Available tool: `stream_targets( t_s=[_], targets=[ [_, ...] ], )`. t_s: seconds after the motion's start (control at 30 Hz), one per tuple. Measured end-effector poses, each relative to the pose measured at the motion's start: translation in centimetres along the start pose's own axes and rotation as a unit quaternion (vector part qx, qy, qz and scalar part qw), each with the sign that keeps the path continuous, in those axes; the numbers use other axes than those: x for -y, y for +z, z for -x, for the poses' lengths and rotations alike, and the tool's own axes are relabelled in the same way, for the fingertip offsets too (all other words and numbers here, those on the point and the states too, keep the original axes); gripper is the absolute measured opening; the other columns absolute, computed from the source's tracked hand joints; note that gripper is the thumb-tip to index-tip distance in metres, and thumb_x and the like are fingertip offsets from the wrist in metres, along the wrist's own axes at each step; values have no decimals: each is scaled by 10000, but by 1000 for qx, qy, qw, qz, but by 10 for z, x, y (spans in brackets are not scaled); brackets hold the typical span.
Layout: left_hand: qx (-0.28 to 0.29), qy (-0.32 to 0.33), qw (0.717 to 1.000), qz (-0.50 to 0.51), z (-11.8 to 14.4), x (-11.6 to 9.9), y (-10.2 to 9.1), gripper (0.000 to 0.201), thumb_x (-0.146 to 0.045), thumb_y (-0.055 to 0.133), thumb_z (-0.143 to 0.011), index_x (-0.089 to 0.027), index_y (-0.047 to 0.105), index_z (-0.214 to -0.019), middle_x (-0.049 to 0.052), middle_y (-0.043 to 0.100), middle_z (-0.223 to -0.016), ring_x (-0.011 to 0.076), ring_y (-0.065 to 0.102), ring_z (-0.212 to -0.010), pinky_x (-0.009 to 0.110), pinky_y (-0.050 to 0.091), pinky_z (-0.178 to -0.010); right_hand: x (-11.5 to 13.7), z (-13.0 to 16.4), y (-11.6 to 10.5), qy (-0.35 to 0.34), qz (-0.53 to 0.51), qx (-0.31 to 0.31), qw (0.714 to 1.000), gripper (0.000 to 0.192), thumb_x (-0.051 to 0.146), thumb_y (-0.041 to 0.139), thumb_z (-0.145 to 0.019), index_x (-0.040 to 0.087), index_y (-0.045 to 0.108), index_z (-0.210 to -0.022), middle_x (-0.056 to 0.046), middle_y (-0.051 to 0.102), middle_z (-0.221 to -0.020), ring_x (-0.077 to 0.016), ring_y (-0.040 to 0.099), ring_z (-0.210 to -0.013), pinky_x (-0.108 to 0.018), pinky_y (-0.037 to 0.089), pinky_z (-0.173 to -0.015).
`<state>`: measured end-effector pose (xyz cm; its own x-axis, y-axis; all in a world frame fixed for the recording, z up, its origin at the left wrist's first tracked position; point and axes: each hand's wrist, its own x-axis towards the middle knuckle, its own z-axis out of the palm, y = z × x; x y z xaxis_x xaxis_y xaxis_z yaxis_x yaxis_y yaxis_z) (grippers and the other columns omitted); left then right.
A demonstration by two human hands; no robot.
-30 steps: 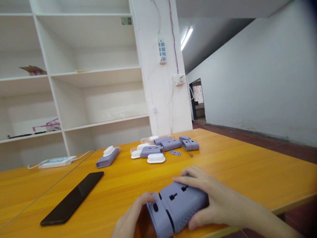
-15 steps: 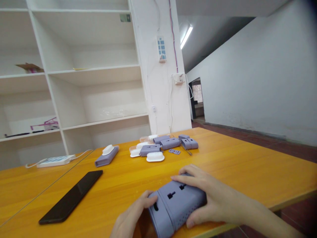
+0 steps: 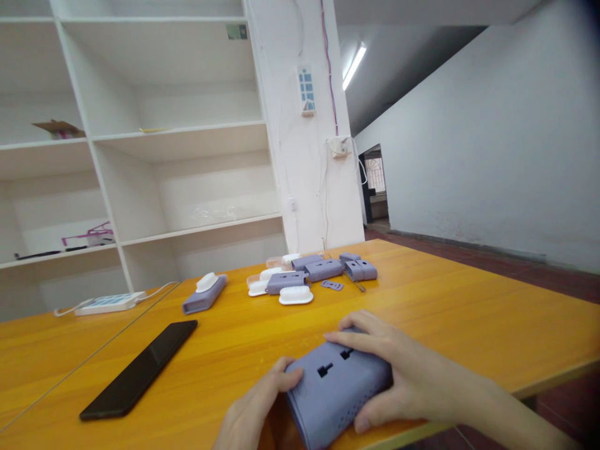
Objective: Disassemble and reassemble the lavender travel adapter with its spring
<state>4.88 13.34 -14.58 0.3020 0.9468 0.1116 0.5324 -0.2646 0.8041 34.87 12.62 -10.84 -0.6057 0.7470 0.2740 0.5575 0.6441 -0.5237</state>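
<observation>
A purple plastic case, box-shaped with rounded edges, lies near the table's front edge. Two dark keyhole-like cutouts mark its top, and small holes dot its near side. My right hand wraps its right end, fingers over the top and far edge, thumb low on the near side. At the left end is my left hand, its thumb pressed on the top edge; the other fingers are mostly hidden, and whether they hold a further piece I cannot tell.
Several purple cases and white bristled brushes sit farther back on the wooden table, with a small purple plate nearby. To the left are a black phone-like slab, a brush-topped purple case and a power strip.
The seam and dark slot at the case's left end no longer show; a plain surface is there now. My left thumb has shifted slightly right. My right hand keeps its grip.
</observation>
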Motion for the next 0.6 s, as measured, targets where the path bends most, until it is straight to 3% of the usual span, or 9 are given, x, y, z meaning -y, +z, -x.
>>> stream_targets(
  t_s=[0.17,0.37,0.43,0.5,0.6],
  targets=[
    [-38,16,998,-47,1,3,1,193,-448,663,-820,-343,790,-919,-5,812,-834,281,777,-950,351,649,-779,0,-1,0,-7,1,-3,1000,895,516,898,-660,401,529,-1467,-64,467,-1515,-392,443,-1392,-512,369,-1175],
    [-88,55,991,-82,4,0,17,270,-350,518,-924,-331,778,-993,-29,814,-822,232,791,-865,367,659,-771,-1,-1,1,-10,5,-12,1000,901,527,896,-657,377,535,-1469,-75,478,-1516,-395,446,-1394,-509,378,-1173],
    [-109,67,988,-92,12,-2,22,272,-360,519,-929,-331,762,-1048,-18,824,-926,240,791,-908,378,655,-800,-1,-1,2,-4,4,-15,1000,906,552,895,-648,364,545,-1463,-78,461,-1536,-394,432,-1410,-507,370,-1183],
    [-135,85,981,-107,25,-3,22,301,-408,657,-847,-331,733,-1128,8,801,-1127,281,768,-1032,416,634,-887,-1,-1,5,13,2,-29,999,951,599,894,-624,334,544,-1467,-89,426,-1565,-396,403,-1433,-512,347,-1202],
    [-196,99,964,-153,42,-4,20,601,-404,852,-652,-296,691,-1221,80,696,-1357,352,671,-1225,453,559,-1033,-2,-3,9,43,23,-85,995,974,680,816,-689,299,474,-1516,-101,347,-1620,-378,313,-1493,-531,266,-1243]
  ],
)
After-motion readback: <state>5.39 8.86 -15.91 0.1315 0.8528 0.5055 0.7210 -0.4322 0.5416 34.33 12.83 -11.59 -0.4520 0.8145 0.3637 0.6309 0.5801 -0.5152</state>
